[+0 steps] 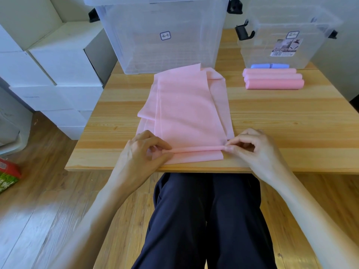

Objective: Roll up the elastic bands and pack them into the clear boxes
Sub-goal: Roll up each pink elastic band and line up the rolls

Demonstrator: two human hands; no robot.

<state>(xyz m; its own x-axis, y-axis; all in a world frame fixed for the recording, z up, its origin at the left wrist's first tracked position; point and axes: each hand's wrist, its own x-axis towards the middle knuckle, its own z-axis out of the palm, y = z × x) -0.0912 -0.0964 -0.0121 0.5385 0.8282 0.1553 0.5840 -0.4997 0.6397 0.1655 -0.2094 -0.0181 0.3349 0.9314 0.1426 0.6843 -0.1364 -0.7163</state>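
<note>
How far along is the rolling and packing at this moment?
Done: three pink rolls lie on the table, and two blue rolls show low in the smaller clear box. In hand: the left hand and right hand pinch the first thin turn of the flat pink band near the table edge. Left: nearly the whole band remains unrolled; the pink rolls remain unpacked.

White cartons (pixel 58 74) are standing stacked left of the wooden table (pixel 291 123). A red-and-green package (pixel 7 175) is lying on the wood floor (pixel 48 200).
</note>
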